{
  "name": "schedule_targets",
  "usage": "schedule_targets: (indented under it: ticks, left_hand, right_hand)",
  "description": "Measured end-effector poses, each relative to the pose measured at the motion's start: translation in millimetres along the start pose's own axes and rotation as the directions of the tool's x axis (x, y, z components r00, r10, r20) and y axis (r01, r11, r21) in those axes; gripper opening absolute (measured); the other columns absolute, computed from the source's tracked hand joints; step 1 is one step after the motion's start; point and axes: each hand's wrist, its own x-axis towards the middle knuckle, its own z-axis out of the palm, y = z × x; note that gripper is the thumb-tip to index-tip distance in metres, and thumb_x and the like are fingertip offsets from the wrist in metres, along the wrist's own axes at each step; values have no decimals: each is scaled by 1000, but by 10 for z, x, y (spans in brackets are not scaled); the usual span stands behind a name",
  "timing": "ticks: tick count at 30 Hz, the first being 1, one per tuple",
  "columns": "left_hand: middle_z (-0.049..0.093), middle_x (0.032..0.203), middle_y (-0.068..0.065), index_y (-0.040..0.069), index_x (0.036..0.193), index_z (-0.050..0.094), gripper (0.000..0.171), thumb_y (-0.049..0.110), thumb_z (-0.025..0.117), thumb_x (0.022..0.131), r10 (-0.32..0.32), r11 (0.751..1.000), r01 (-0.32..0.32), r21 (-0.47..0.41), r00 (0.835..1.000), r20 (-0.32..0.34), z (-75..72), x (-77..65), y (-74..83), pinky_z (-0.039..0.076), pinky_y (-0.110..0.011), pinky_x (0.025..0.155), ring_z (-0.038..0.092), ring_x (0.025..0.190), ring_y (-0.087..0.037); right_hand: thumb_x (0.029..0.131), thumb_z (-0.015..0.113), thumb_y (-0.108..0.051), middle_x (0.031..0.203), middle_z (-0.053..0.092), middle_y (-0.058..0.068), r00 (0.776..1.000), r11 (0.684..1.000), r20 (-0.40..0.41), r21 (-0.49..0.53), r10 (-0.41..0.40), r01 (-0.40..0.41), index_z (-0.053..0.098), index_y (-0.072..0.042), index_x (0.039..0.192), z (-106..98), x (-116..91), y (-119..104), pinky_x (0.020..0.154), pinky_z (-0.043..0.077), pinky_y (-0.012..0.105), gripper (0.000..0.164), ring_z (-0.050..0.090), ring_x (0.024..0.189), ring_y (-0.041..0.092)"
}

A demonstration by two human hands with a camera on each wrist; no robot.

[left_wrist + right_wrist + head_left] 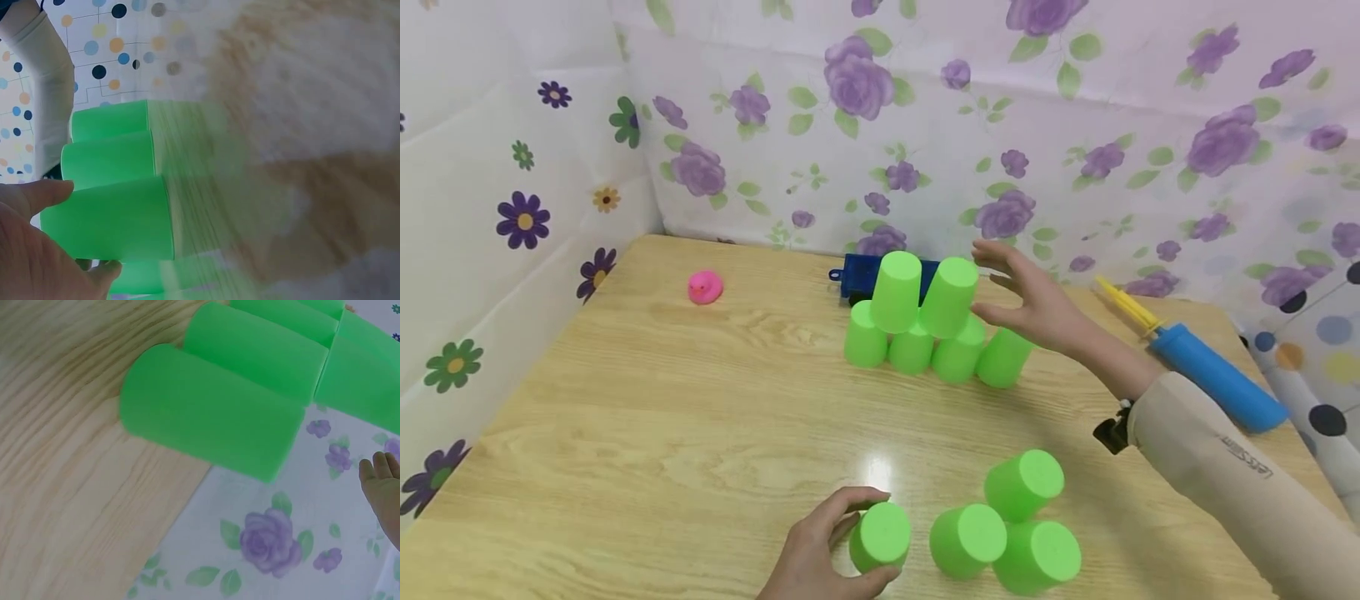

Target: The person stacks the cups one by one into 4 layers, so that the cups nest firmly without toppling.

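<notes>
Near the front edge my left hand (823,546) holds an upside-down green cup (883,533) between thumb and fingers; in the left wrist view the same cup (112,219) lies between them. Farther back stands a stack of upside-down green cups: a bottom row of several, with a cup (897,292) and another cup (951,296) on top. My right hand (1037,300) is raised at the right of that upper right cup, fingers spread and nothing held. In the right wrist view the right hand (384,487) shows at the right edge, apart from the cups.
Three more green cups stand upside down right of my left hand, the nearest being this cup (967,540). Behind the stack is a blue toy cart (857,275). A pink rubber duck (705,287) sits back left, a blue-and-yellow hand pump (1217,375) far right.
</notes>
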Motion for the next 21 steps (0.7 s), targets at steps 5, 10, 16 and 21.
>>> schedule_targets:
  ticks: [5,10,16,21]
  left_hand:
    - [61,109,5,13,115,57,53,12,83,69,-4,999,3,34,1000,27,-10,18,-35,48,-33,93,57,101,-6]
    - [60,114,3,11,118,56,56,17,83,69,-81,991,74,115,995,59,-118,119,39,48,-33,92,57,106,-14]
    - [60,111,4,16,116,58,57,13,84,66,-82,967,88,240,996,-35,-248,423,224,51,-30,88,58,104,-16]
    - [61,107,9,17,116,59,57,19,85,66,3,947,9,321,999,-38,-294,705,288,52,-24,82,58,99,-9]
  right_hand:
    - [83,68,-2,144,35,17,999,996,-22,-74,-44,42,27,-5,145,-60,-307,33,106,34,39,74,34,132,33]
    - [77,72,3,141,41,15,992,983,-68,-155,-105,94,34,-5,142,-47,-680,46,103,38,25,76,40,130,22]
    - [76,74,2,139,44,13,991,982,-101,-173,-91,72,37,-7,141,52,-1116,-8,101,35,14,76,38,128,6]
    - [75,76,-2,137,46,12,991,979,-122,-201,-55,30,38,-8,140,172,-1449,-120,100,33,12,76,37,127,1]
